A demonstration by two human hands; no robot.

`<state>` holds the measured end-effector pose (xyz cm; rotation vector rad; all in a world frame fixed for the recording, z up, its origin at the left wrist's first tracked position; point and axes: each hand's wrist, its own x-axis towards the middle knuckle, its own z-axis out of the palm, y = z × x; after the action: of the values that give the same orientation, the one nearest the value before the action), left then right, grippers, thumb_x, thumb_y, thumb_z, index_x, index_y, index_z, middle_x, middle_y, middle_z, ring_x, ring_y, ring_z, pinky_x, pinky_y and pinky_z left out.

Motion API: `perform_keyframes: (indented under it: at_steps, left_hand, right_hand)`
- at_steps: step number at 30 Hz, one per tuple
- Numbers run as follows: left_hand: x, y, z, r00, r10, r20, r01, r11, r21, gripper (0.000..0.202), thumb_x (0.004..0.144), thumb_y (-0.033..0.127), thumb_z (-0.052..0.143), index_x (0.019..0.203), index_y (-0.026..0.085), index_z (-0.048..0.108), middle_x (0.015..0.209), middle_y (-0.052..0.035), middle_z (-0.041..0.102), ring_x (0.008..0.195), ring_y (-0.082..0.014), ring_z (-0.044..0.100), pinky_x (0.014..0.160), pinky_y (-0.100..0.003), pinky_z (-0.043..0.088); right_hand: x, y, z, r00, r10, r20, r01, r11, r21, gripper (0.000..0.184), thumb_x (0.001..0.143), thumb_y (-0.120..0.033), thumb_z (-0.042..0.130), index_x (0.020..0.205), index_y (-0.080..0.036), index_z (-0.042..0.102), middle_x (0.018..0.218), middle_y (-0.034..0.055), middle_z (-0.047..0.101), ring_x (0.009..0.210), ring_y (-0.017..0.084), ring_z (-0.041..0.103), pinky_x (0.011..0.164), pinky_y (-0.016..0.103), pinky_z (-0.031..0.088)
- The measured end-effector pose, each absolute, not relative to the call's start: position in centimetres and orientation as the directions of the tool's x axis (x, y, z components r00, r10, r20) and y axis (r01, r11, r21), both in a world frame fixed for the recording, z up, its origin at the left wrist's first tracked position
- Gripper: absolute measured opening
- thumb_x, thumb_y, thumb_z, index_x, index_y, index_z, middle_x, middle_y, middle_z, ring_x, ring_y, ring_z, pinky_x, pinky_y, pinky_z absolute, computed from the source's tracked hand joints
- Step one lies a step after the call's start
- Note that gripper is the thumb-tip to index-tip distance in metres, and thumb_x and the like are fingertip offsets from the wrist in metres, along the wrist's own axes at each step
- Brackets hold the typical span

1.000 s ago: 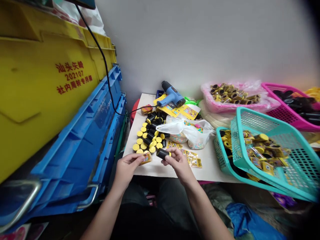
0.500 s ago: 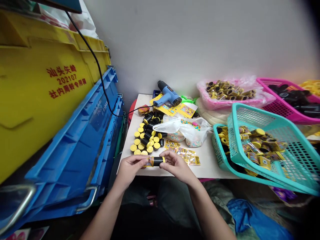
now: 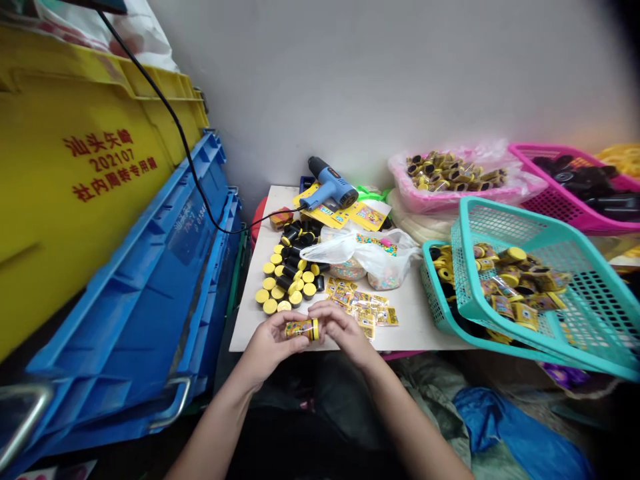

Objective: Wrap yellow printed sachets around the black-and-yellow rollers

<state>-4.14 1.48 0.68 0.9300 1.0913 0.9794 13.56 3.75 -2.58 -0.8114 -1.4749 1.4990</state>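
A small black canister (image 3: pixel 301 329) with a yellow cap lies sideways between my hands near the table's front edge. A yellow printed sleeve covers most of its body. My left hand (image 3: pixel 274 343) grips the sleeved end, thumb below and fingers above. At the capped end, my right hand (image 3: pixel 345 332) curls its fingers against the canister; part of that contact is hidden. Just beyond stand and lie several black canisters with yellow caps (image 3: pixel 277 292). To their right, flat yellow printed sleeves (image 3: pixel 370 310) are spread on the white table (image 3: pixel 420 330).
A blue heat gun (image 3: pixel 331 187) rests on yellow cards, its black cord running left. White plastic bags (image 3: pixel 383 267) hold colourful beads. Turquoise baskets (image 3: pixel 550 230) and pink baskets (image 3: pixel 550 193) of parts stand at right. Blue crates (image 3: pixel 125 313) and a yellow crate (image 3: pixel 45 167) wall the left.
The printed sleeve has slid along the canister and now covers the black body up to near the cap. My right hand has shifted slightly at the capped end. The view has moved a little.
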Motion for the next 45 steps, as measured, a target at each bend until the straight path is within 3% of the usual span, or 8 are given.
perform_keyframes:
  at_steps: [7, 15, 19, 24, 27, 30, 37, 45]
  left_hand:
    - [-3.0, 0.9, 0.6, 0.19, 0.948, -0.256, -0.194, 0.291, 0.937, 0.029, 0.057, 0.016, 0.078, 0.083, 0.017, 0.066, 0.086, -0.0017, 0.068, 0.081, -0.0168, 0.064, 0.074, -0.027, 0.051]
    - [-2.6, 0.8, 1.7, 0.287, 0.927, -0.244, -0.102, 0.282, 0.954, 0.025, 0.061, 0.023, 0.078, 0.082, 0.016, 0.067, 0.089, -0.0029, 0.067, 0.081, -0.0164, 0.063, 0.072, -0.025, 0.048]
    - [-1.6, 0.5, 1.0, 0.236, 0.919, -0.315, -0.192, 0.362, 0.912, 0.039, 0.059, 0.03, 0.08, 0.089, 0.019, 0.058, 0.072, 0.0019, 0.063, 0.06, -0.0119, 0.058, 0.057, -0.023, 0.046]
    - [-0.4, -0.1, 1.3, 0.4, 0.88, -0.256, -0.336, 0.401, 0.852, 0.065, 0.062, 0.038, 0.08, 0.115, 0.024, 0.044, 0.083, -0.0011, 0.065, 0.072, -0.0154, 0.062, 0.063, -0.025, 0.047]
    - [-0.3, -0.1, 1.6, 0.468, 0.856, -0.217, -0.31, 0.389, 0.867, 0.064, 0.067, 0.048, 0.073, 0.12, 0.023, 0.046, 0.105, -0.009, 0.064, 0.089, -0.0202, 0.062, 0.073, -0.03, 0.048]
    - [-0.6, 0.1, 1.0, 0.365, 0.889, -0.278, -0.187, 0.362, 0.913, 0.045, 0.075, 0.047, 0.065, 0.108, 0.019, 0.056, 0.1, -0.0096, 0.067, 0.087, -0.0196, 0.062, 0.075, -0.03, 0.046]
    - [-1.6, 0.4, -0.7, 0.29, 0.913, -0.288, -0.113, 0.332, 0.937, 0.028, 0.076, 0.039, 0.064, 0.093, 0.017, 0.064, 0.091, -0.0082, 0.071, 0.08, -0.0179, 0.062, 0.071, -0.028, 0.046]
    - [-3.7, 0.9, -0.5, 0.157, 0.935, -0.318, -0.108, 0.337, 0.935, 0.031, 0.072, 0.043, 0.066, 0.088, 0.017, 0.065, 0.085, -0.0073, 0.071, 0.073, -0.0169, 0.062, 0.064, -0.026, 0.047]
  right_hand:
    - [12.0, 2.0, -3.5, -0.525, 0.847, -0.085, -0.485, -0.379, -0.788, 0.047, 0.07, -0.054, 0.069, 0.103, -0.022, 0.059, 0.094, 0.0033, 0.061, 0.085, 0.016, 0.059, 0.073, 0.027, 0.044]
    - [13.1, 2.0, -3.5, -0.469, 0.883, -0.024, -0.354, -0.213, -0.911, 0.062, 0.065, -0.063, 0.067, 0.11, -0.022, 0.057, 0.106, 0.0072, 0.059, 0.102, 0.024, 0.056, 0.09, 0.037, 0.043]
    - [13.8, 0.6, -2.2, -0.306, 0.939, 0.157, 0.005, 0.166, -0.986, 0.056, 0.078, -0.06, 0.055, 0.123, -0.027, 0.05, 0.118, 0.0102, 0.053, 0.103, 0.025, 0.055, 0.088, 0.04, 0.046]
    - [17.3, -1.3, 1.9, -0.397, 0.732, 0.554, 0.484, 0.68, -0.552, 0.045, 0.081, -0.02, 0.063, 0.123, -0.032, 0.052, 0.103, 0.0055, 0.059, 0.094, 0.019, 0.058, 0.081, 0.032, 0.049]
    - [22.4, -0.9, 5.4, -0.147, 0.548, 0.824, 0.811, 0.544, -0.217, 0.053, 0.075, -0.013, 0.068, 0.123, -0.03, 0.053, 0.102, 0.0062, 0.06, 0.092, 0.021, 0.059, 0.084, 0.037, 0.047]
    - [26.6, 1.0, 7.6, 0.167, 0.334, 0.928, 0.98, 0.048, -0.193, 0.071, 0.069, -0.028, 0.075, 0.132, -0.016, 0.046, 0.117, 0.0177, 0.055, 0.112, 0.035, 0.049, 0.095, 0.052, 0.035]
    - [20.6, 6.9, -0.8, -0.162, 0.83, 0.534, 0.885, 0.361, -0.293, 0.015, 0.084, -0.03, 0.057, 0.082, -0.02, 0.068, 0.08, 0.0062, 0.066, 0.08, 0.02, 0.058, 0.075, 0.032, 0.043]
    - [17.3, 7.9, -5.2, -0.176, 0.952, 0.249, 0.926, 0.246, -0.286, 0.025, 0.09, -0.025, 0.047, 0.081, -0.021, 0.07, 0.075, 0.0067, 0.069, 0.073, 0.019, 0.061, 0.075, 0.035, 0.039]
